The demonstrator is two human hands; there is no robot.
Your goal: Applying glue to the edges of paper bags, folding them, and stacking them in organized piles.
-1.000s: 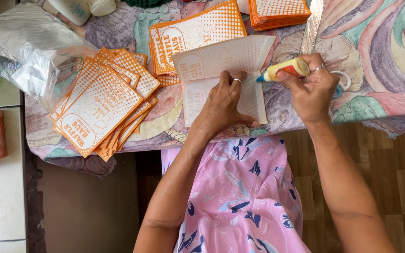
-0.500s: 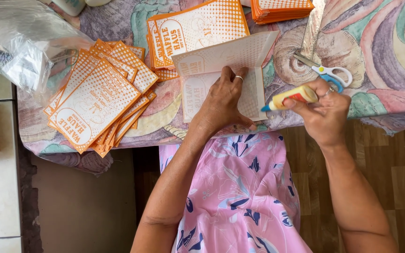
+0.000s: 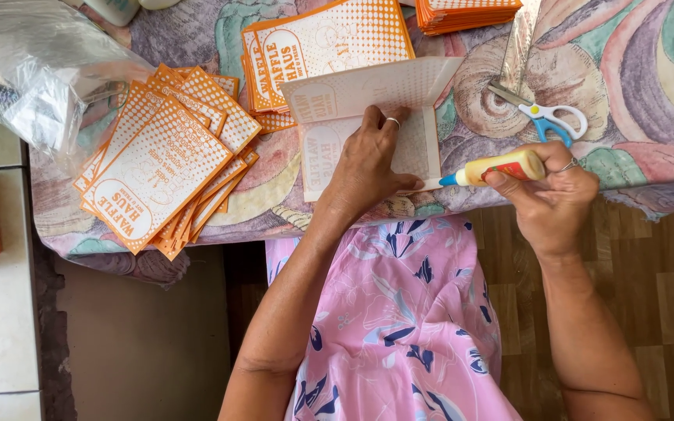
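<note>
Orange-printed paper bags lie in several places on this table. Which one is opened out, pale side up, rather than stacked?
The bag under the left hand, at the table's near edge: its flap is folded open, pale side up. The fanned pile and other stacks lie flat, print up.

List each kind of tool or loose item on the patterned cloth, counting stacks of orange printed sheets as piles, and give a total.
Glue bottle, in the right hand: 1
Scissors: 1
Opened sheet under the left hand: 1
Piles of orange printed sheets: 3
Clear plastic bag: 1
Total: 7
</note>
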